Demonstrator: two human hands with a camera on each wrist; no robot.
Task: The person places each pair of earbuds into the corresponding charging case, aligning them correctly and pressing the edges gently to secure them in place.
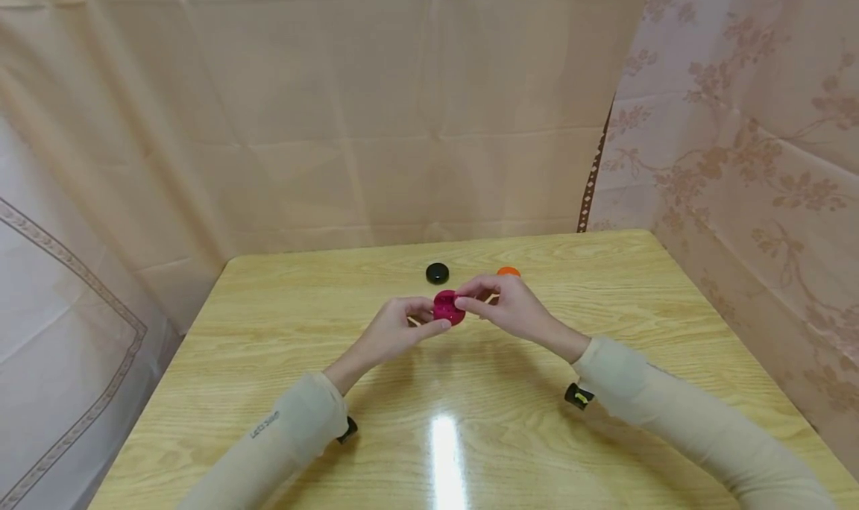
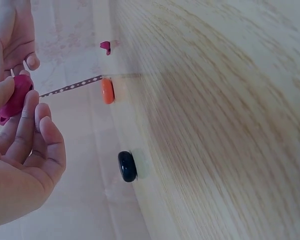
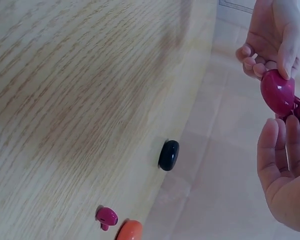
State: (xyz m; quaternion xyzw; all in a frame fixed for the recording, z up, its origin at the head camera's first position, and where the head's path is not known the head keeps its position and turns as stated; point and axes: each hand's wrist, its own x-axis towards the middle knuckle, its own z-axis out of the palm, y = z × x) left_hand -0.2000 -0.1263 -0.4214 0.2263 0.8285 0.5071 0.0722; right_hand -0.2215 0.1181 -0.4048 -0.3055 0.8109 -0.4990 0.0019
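Note:
Above the table, my left hand (image 1: 399, 327) grips a magenta earbud case (image 1: 443, 318) between thumb and fingers. Its lid is up, and the hollows inside face me in the head view. My right hand (image 1: 510, 305) comes from the other side, pinching a small magenta earbud (image 3: 298, 104) right at the case's opening; the fingertips partly cover it. The case's glossy rounded shell (image 3: 277, 92) shows in the right wrist view. Another magenta earbud (image 3: 107, 216) lies on the table, hidden behind my right hand in the head view.
Toward the back of the wooden table (image 1: 282, 346) lie a round black case (image 1: 438, 274) and, right of it, an orange case (image 1: 508, 271) partly covered by my right hand. Curtains (image 1: 403, 122) hang behind the table and along both sides.

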